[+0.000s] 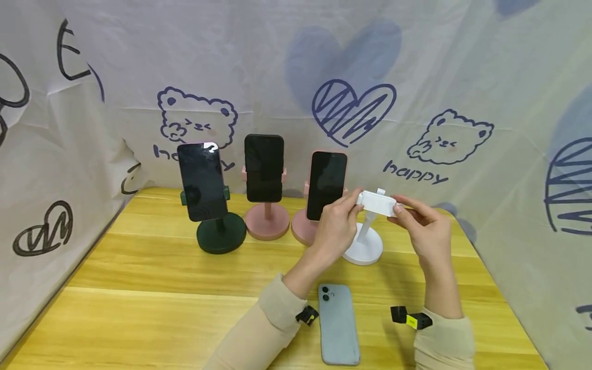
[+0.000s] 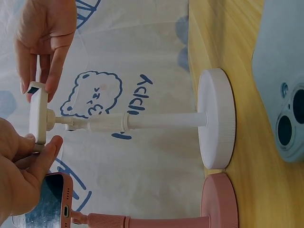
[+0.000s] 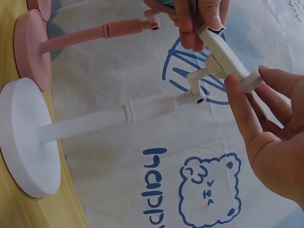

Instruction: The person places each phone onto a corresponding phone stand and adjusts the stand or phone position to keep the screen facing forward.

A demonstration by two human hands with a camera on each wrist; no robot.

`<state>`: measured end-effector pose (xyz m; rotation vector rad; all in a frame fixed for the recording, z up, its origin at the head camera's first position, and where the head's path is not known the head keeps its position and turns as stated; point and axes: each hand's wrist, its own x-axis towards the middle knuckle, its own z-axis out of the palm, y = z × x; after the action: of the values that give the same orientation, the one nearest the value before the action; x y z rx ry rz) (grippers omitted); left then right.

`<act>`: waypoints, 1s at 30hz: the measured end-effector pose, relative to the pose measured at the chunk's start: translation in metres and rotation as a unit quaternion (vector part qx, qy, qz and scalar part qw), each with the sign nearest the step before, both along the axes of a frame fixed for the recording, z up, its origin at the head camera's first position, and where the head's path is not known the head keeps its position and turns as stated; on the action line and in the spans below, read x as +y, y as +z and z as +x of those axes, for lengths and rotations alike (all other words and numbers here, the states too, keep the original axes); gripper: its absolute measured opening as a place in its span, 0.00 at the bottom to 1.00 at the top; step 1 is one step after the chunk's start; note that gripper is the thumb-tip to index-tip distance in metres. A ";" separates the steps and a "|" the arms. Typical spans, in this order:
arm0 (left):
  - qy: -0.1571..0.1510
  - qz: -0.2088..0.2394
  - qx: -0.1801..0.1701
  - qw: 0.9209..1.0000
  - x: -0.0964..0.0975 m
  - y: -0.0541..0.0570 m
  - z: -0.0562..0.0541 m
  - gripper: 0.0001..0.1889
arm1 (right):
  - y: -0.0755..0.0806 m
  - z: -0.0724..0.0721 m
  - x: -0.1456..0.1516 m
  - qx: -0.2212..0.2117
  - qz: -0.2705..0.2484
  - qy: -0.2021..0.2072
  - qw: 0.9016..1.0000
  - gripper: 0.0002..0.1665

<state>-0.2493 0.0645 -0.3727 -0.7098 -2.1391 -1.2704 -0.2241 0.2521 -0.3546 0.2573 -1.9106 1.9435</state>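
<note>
A white phone stand (image 1: pixel 379 204) stands upright on its round base at the right of the table. My left hand (image 1: pixel 335 226) pinches the left end of its holder between thumb and fingers. At the opposite end, my right hand (image 1: pixel 429 231) pinches the holder the same way. In the right wrist view the holder (image 3: pixel 228 54) is tilted on its jointed neck, with no phone in it. A light blue phone (image 1: pixel 339 324) lies back up on the table, in front of the white stand, between my forearms.
Left of the white stand are two pink stands (image 1: pixel 267 222) and a dark green stand (image 1: pixel 221 234), each holding a black-screened phone (image 1: pixel 264 168). The nearer pink one is close beside my left hand. A printed cloth (image 1: pixel 277 67) hangs behind the wooden table (image 1: pixel 162 308).
</note>
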 end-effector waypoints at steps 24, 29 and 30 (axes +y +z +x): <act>-0.134 -0.255 0.087 0.954 -0.063 -0.027 0.025 0.31 | 0.001 -0.001 0.002 -0.020 -0.008 -0.006 1.000 0.20; -0.223 -0.367 0.027 0.903 -0.069 -0.036 0.031 0.34 | -0.001 -0.001 0.002 -0.012 -0.008 -0.001 1.000 0.20; -0.240 -0.384 0.017 0.892 -0.070 -0.038 0.032 0.35 | -0.002 -0.001 0.001 -0.011 -0.006 0.000 1.000 0.19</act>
<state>-0.2176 -0.0051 -0.4106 -1.6482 -2.5155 -0.5406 -0.2253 0.2536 -0.3563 0.2328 -1.9108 1.9654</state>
